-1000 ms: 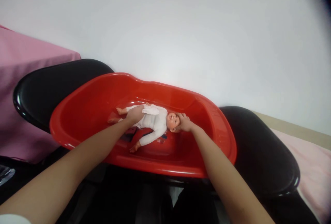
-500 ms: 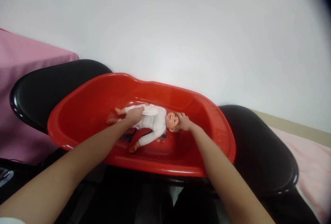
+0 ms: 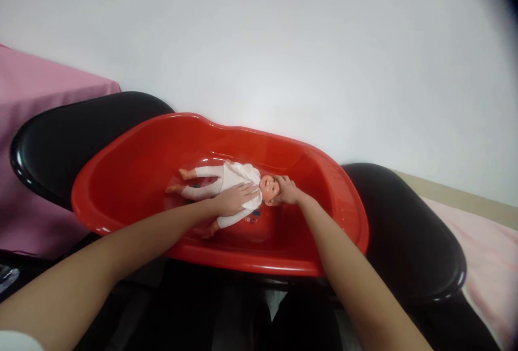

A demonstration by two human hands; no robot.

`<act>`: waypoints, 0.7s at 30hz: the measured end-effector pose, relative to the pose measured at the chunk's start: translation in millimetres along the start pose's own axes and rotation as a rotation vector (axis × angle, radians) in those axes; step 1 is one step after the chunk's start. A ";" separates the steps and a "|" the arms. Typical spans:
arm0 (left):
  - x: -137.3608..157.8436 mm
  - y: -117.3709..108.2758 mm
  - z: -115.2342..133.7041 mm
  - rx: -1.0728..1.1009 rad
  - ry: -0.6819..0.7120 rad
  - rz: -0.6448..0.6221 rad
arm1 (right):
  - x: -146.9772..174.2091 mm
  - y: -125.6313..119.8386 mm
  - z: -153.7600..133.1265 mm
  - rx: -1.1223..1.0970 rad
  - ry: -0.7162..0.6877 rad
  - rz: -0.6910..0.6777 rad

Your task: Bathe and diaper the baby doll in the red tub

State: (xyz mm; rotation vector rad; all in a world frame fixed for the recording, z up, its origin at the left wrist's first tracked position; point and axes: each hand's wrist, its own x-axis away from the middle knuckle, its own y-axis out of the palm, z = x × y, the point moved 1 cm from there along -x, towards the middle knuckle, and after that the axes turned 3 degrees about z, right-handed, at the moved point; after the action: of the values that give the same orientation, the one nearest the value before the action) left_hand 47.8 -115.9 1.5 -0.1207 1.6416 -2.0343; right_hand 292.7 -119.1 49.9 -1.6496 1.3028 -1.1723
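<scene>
A baby doll [image 3: 225, 174] in white clothing lies on its back inside a red baby bathtub [image 3: 251, 262]. Its bare feet point left and its head is toward the right. My left hand [image 3: 235, 198] rests flat on the doll's chest, fingers stretched out over the white fabric. I cannot tell whether that fabric is only the shirt or also a loose cloth. With bent fingers, my right hand [image 3: 288, 191] holds the crown and side of the doll's head. Part of the doll's near side is hidden under my left hand and forearm.
Black rounded surfaces stick out beyond the tub, one on the left [image 3: 76, 137] and one on the right [image 3: 404, 232]. A pink cloth [image 3: 48, 86] hangs at the far left, and a pale pink sheet [image 3: 485, 270] lies at the right. Behind the tub rises a white wall [image 3: 259, 43].
My left hand has moved right, from the doll's hips and thighs to its chest, and its fingers have straightened. The legs now show. My right hand stays at the head.
</scene>
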 end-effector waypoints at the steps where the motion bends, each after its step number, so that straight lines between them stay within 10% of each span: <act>1: 0.7 4.4 3.4 -0.026 0.058 0.006 | -0.3 0.5 0.2 0.004 -0.004 0.000; 10: 1.8 18.4 14.1 -0.088 0.277 -0.044 | 0.1 -0.2 -4.3 0.066 -0.021 -0.023; 21: -6.7 25.5 21.7 0.109 -0.020 -0.315 | -2.1 3.2 0.1 0.018 -0.045 0.001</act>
State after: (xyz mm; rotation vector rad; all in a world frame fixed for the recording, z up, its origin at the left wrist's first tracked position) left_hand 70.3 -135.5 -14.9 -0.3806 1.5751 -2.3417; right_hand 291.6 -117.8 46.4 -1.6525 1.2616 -1.1370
